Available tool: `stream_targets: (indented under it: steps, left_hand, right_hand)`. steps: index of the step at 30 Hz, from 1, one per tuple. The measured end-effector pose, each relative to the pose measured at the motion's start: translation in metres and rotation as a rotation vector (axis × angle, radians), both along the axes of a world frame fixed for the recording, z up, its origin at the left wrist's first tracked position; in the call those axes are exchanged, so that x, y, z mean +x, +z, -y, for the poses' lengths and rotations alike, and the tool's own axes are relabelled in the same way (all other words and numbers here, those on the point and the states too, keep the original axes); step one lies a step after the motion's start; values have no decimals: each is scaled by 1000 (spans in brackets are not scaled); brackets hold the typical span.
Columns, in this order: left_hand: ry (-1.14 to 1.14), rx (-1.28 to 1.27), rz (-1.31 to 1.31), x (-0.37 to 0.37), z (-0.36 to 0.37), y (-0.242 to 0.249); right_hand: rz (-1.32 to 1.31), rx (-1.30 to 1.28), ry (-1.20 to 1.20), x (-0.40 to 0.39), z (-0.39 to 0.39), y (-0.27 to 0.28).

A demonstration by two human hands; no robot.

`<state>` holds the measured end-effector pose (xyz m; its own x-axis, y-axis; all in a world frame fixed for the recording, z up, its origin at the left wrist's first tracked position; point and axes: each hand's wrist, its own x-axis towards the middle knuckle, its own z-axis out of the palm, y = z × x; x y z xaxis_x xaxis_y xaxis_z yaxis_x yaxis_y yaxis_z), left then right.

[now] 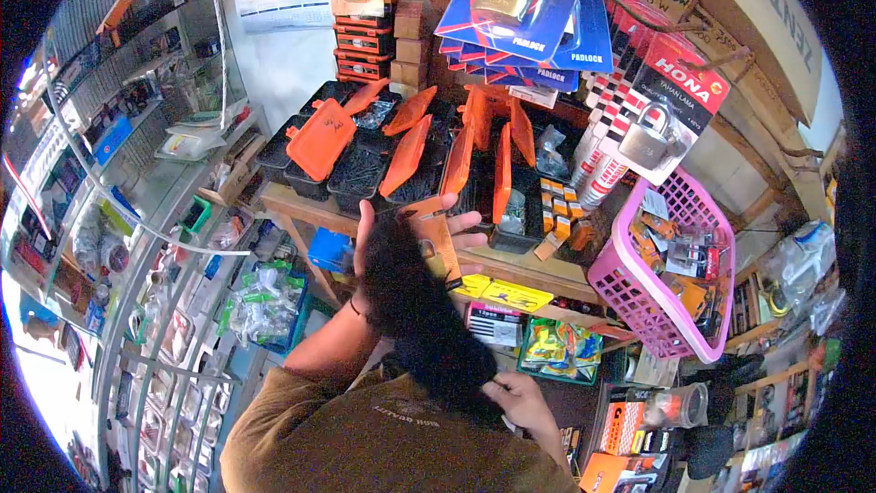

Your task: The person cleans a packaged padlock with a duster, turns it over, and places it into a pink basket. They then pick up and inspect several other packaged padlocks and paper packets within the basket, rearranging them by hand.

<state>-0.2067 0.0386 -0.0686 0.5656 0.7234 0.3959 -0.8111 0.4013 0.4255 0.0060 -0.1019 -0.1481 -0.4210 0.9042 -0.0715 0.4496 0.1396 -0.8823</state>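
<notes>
My left hand [364, 242] is raised at the counter edge, its fingers spread around an orange card pack [427, 221] with what looks like a brass padlock on it. A black fluffy duster [424, 319] lies across the pack and hides much of it and of my palm. My right hand [522, 399] is closed around the duster's lower end, close to my body. Just beyond my left hand stand black boxes with orange lids [406, 157], several of the lids raised.
Carded padlocks [511, 14] hang above the counter, beside a silver padlock pack [650, 135]. At the right stands a pink basket [625, 288] of packaged goods. Small orange-and-white boxes [558, 204] sit near the wooden edge. Glass shelving [173, 310] lines the left.
</notes>
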Motion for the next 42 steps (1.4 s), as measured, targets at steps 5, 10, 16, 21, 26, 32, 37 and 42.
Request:
stream_targets:
  steps: [5, 10, 16, 21, 26, 32, 37, 42]
  left_hand:
    - [45, -125, 109, -1, -3, -3]
    - [205, -246, 16, 6, 9, 13]
    - [199, -183, -28, 3, 2, 0]
    - [36, -24, 58, 3, -9, -12]
    - [198, -275, -3, 8, -1, -3]
    - [-125, -135, 420, 10, -2, -10]
    - [243, -135, -63, 10, -5, -16]
    - [427, -312, -278, 8, 5, -25]
  right_hand:
    - [-95, -32, -196, -3, 1, -1]
    - [-36, 3, -372, -5, -1, -3]
    - [-44, 42, -233, -1, -2, -12]
    - [-154, -86, -28, -5, 0, 9]
    - [20, -77, -307, 2, 1, -1]
    - [-27, -101, -343, 2, 1, -7]
    - [-126, -89, -254, 12, 6, -12]
    - [-273, -280, -395, 22, 12, -18]
